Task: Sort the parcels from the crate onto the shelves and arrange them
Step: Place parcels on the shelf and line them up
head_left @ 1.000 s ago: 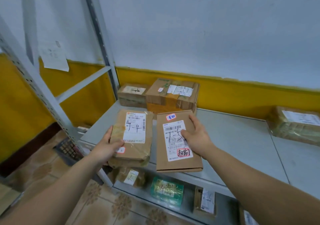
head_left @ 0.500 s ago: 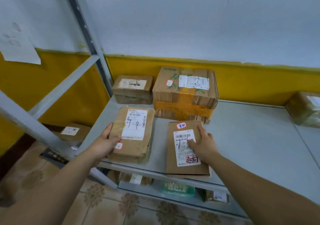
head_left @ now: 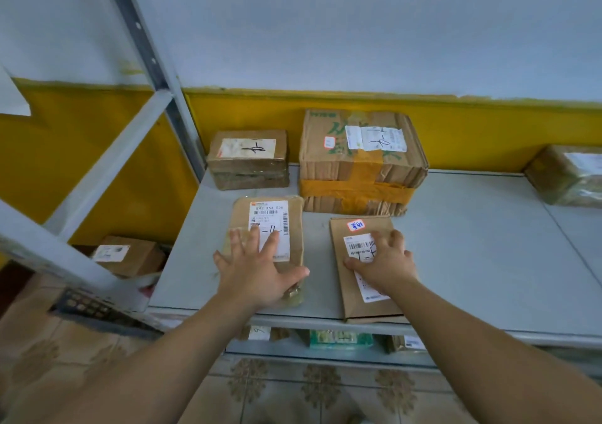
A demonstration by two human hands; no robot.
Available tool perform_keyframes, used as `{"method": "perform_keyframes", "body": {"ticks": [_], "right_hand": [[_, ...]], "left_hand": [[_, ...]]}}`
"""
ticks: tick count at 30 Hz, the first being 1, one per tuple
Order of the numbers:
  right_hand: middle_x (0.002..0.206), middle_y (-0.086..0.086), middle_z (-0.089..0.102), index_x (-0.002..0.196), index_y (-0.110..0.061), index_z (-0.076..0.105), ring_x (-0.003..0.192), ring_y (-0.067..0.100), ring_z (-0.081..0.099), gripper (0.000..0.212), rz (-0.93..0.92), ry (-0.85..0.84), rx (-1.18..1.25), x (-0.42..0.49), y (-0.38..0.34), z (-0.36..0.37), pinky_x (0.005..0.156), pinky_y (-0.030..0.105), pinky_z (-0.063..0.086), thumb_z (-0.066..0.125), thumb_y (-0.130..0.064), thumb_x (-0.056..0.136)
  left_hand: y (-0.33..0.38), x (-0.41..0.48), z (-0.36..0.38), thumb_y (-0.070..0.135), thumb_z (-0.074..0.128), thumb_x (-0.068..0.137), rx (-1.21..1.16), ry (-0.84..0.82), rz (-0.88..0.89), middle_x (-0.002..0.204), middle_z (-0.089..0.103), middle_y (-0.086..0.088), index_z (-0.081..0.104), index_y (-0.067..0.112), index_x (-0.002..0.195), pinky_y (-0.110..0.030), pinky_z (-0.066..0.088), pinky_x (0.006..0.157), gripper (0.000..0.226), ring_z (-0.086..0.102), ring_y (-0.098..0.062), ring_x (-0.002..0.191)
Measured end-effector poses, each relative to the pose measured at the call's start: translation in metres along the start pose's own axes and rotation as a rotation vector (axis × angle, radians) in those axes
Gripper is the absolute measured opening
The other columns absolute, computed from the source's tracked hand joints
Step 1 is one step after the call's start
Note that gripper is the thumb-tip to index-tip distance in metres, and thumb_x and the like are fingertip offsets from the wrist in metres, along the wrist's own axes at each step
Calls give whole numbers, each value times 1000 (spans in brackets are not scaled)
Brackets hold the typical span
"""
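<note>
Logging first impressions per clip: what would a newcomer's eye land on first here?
The left hand lies flat on a taped parcel and the right hand on a flat cardboard envelope, both near the shelf's front edge. Behind them stands a big box bound with orange tape.

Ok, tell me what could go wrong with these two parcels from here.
1. The flat envelope under the right hand lies right at the shelf front edge; it might slide off.
2. The taped parcel under the left hand sits close to the small box and large box; pushing it back may shove them.
</note>
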State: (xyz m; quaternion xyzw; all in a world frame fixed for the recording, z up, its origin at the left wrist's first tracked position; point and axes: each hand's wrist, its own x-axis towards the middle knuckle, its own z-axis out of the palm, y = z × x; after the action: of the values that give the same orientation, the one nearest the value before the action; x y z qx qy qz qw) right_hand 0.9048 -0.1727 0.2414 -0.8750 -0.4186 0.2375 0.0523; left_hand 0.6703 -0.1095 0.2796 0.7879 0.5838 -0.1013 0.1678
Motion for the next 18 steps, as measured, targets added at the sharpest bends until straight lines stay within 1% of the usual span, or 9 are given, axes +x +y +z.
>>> {"method": "perform_keyframes", "body": {"ticks": [3, 6, 8, 10, 11, 14, 15, 18], "right_hand": [[156, 5, 15, 152, -30, 24, 130, 37, 40, 95, -1, 21, 12, 2, 1, -3, 105, 46, 42, 63, -73, 76], [154, 4, 19, 150, -30, 28, 130, 36, 40, 92, -2, 34, 31, 2, 3, -2, 105, 46, 41, 66, -71, 76], [153, 4, 19, 148, -31, 30, 131, 36, 39, 90, -2, 31, 53, 3, 3, -2, 105, 46, 40, 67, -70, 75], [155, 4, 18, 147, -32, 30, 132, 36, 38, 89, 2, 27, 63, 5, 1, -1, 106, 46, 38, 66, -70, 76], [156, 4, 16, 147, -33, 29, 133, 36, 37, 88, 5, 24, 62, 5, 1, 0, 107, 46, 37, 66, -70, 76], [159, 5, 12, 149, -35, 26, 136, 36, 35, 89, 21, 20, 57, 5, -3, 1, 107, 48, 35, 64, -71, 77], [160, 5, 11, 149, -35, 26, 136, 36, 34, 89, 21, 20, 55, 5, -4, 1, 108, 48, 34, 64, -71, 77], [161, 4, 9, 151, -35, 25, 138, 37, 32, 88, 8, 30, 55, 4, -4, 1, 109, 47, 32, 62, -71, 79]], "left_hand": [[-4, 3, -6, 89, 32, 73, 25, -41, 33, 162, -15, 1, 0, 39, 153, -67, -3, 112, 100, -21, -34, 146], [-13, 5, -17, 81, 41, 78, 71, -84, 98, 162, -15, 1, 1, 40, 152, -66, -5, 111, 94, -21, -32, 146], [-23, 6, -27, 71, 47, 82, 91, -110, 132, 162, -15, 3, 3, 41, 152, -66, -6, 113, 89, -21, -30, 147], [-33, 7, -33, 64, 51, 83, 72, -136, 144, 162, -16, 6, 5, 43, 152, -65, -7, 113, 86, -22, -28, 147], [-37, 7, -34, 65, 52, 82, 53, -143, 136, 162, -17, 6, 5, 45, 152, -66, -8, 113, 86, -23, -29, 146], [-40, 4, -29, 81, 50, 74, 27, -150, 71, 160, -23, 3, -1, 49, 150, -66, -9, 111, 97, -28, -33, 144], [-39, 4, -28, 81, 51, 73, 26, -153, 63, 160, -23, 3, -2, 50, 150, -65, -8, 111, 99, -27, -34, 144], [-40, 9, -40, 68, 60, 76, 61, -218, 130, 161, -18, 8, 5, 50, 150, -61, -6, 114, 94, -22, -37, 145]]}}
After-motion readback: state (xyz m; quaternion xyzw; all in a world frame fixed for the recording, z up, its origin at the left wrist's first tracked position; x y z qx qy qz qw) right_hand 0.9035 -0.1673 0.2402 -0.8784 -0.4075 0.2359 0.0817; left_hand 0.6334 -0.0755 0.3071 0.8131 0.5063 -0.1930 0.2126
